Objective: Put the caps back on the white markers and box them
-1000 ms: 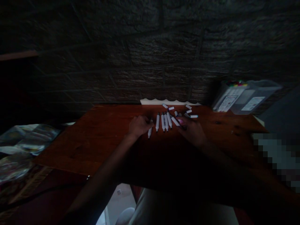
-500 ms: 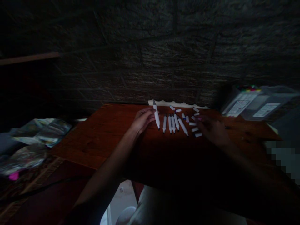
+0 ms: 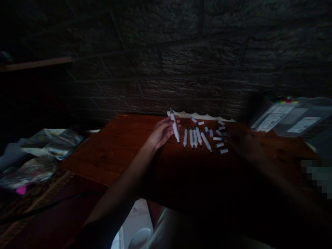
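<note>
My left hand [image 3: 162,133] grips a white marker [image 3: 175,127] between thumb and fingers, tilted upright, with both dark ends bare. To its right, several uncapped white markers [image 3: 192,137] lie side by side on the wooden table [image 3: 103,148]. Loose marker caps [image 3: 217,138] are scattered beyond and beside them, some with blue or purple ends. My right hand [image 3: 245,143] is in deep shadow at the right edge of the caps. Its fingertips are pinched together by the nearest caps, and what they hold is too dark to make out.
Clear plastic cases [image 3: 295,119], one with coloured tops showing, stand on the table's right end. A pale wavy-edged strip [image 3: 202,116] lies against the dark brick wall [image 3: 178,62]. Crumpled plastic bags [image 3: 49,143] sit left of the table.
My left hand has turned, its fingers now showing behind the marker. My right hand stays by the caps, its fingertips slightly lower. The whole view has shifted a little.
</note>
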`<state>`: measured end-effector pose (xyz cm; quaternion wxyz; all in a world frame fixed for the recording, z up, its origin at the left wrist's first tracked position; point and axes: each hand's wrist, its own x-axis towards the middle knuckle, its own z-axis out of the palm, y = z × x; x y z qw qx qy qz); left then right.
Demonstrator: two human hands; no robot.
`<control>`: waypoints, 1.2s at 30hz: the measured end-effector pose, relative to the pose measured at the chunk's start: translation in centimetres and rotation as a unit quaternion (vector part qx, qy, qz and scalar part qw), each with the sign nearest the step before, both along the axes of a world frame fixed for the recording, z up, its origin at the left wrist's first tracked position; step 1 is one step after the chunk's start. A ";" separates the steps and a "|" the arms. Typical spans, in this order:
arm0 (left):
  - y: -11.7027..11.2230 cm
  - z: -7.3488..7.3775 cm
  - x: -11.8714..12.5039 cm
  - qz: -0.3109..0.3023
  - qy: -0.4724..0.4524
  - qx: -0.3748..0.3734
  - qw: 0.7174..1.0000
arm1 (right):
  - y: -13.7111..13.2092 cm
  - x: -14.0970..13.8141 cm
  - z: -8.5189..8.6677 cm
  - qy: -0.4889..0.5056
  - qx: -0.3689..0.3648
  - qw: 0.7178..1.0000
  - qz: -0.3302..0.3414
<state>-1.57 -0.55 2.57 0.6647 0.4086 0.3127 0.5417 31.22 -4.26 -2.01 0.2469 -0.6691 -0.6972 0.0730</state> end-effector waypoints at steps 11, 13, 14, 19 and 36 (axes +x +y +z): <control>0.2 0.1 0.5 0.029 -0.009 -0.023 0.999 | -1.3 0.5 3.0 0.059 -0.030 0.992 0.107; 0.2 0.0 0.5 0.032 -0.006 -0.024 0.999 | -1.5 0.6 3.1 0.072 -0.086 0.978 0.173; 0.2 0.0 0.5 0.034 -0.003 -0.024 0.999 | -1.6 0.6 3.0 0.080 -0.108 0.970 0.203; 0.4 -0.2 0.5 0.042 0.017 -0.023 0.999 | -1.5 0.5 2.2 0.087 -0.160 0.949 0.258; -1.6 -1.8 2.1 -0.215 0.064 -0.026 0.974 | -2.5 -4.0 2.7 0.385 -0.021 0.908 0.162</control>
